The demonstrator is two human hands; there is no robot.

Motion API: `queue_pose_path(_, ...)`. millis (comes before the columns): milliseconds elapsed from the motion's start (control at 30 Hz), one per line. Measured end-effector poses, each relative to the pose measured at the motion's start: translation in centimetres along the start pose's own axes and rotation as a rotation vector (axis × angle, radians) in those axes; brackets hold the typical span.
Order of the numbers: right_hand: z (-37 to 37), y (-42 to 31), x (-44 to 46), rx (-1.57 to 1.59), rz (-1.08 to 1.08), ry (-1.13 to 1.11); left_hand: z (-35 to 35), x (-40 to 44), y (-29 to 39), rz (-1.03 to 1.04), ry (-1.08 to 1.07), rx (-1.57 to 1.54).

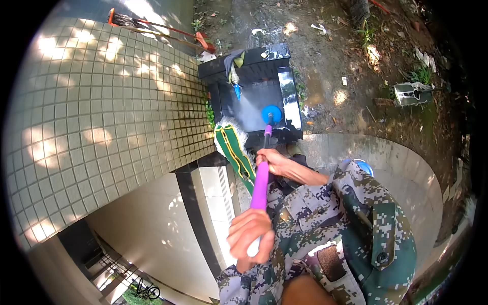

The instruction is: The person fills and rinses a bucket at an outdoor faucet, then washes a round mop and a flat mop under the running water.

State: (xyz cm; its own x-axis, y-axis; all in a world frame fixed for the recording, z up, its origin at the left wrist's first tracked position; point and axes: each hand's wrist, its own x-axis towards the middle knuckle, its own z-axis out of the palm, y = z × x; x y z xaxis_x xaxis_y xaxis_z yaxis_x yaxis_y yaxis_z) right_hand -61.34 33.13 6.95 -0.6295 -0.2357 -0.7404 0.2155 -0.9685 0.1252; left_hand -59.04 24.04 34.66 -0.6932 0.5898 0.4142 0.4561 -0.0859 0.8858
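My left hand (249, 235) is closed around the top of a mop's purple handle (261, 187), near its white end. Lower on the handle, my right hand (273, 161) grips it too. The mop's round blue head (271, 114) is down inside a black basin (217, 109). From a tap (234, 78) with a blue nozzle (237, 91), water sprays into the basin. Beside my right hand, a flat mop with green and yellow cloth (235, 152) and white fringe leans at the basin's near left corner.
A tiled wall (112, 112) stands along the left. Orange-handled cleaning tools (168, 33) lie beyond the basin. Muddy ground (330, 66) stretches to the right, with a metal scoop-like object (406, 94). A blue-rimmed container (365, 168) is partly hidden by my sleeve.
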Motion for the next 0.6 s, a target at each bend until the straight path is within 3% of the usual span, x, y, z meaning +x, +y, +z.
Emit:
queue_pose_path(67,0.5,0.0,0.3,-0.176,-0.017,0.024,0.3,-1.4,-0.5,-0.043,0.131,-0.026)
queue_pose_path(133,-0.6,0.0,4.4,-0.295,-0.008,0.023,1.7,-2.8,-3.8,-0.151,0.378,0.095)
queue_pose_path(167,-1.0,-0.5,6.3,-0.312,0.024,0.021,2.8,-2.7,-4.9,-0.203,0.524,0.009)
queue_pose_path(233,0.4,1.0,6.8,-0.187,0.011,0.105,1.2,-2.0,-3.7,-0.215,0.522,0.200)
queue_pose_path(300,2.7,2.7,1.6,-0.318,-0.104,0.066,-0.1,-2.4,-1.0,-0.109,0.482,0.087)
queue_pose_path(367,3.6,2.9,0.4,-0.298,0.005,0.091,0.6,-2.9,-0.9,-0.075,0.565,-0.003)
queue_pose_path(433,1.4,1.8,6.3,-0.376,0.038,0.108,1.6,-3.2,-5.1,-0.153,0.822,0.297)
queue_pose_path(467,0.8,2.2,8.5,-0.397,-0.028,0.148,1.1,-2.6,-4.7,-0.202,0.693,0.340)
queue_pose_path(500,1.7,2.6,6.5,-0.401,-0.030,0.146,1.0,-2.6,-3.4,-0.197,0.696,0.339)
queue_pose_path(567,3.1,3.0,1.6,-0.525,-0.036,0.114,0.8,-3.1,-1.0,-0.048,0.608,0.181)
queue_pose_path(600,1.2,3.4,2.7,-0.503,-0.030,-0.018,1.0,-3.7,-1.8,-0.053,0.632,0.279)
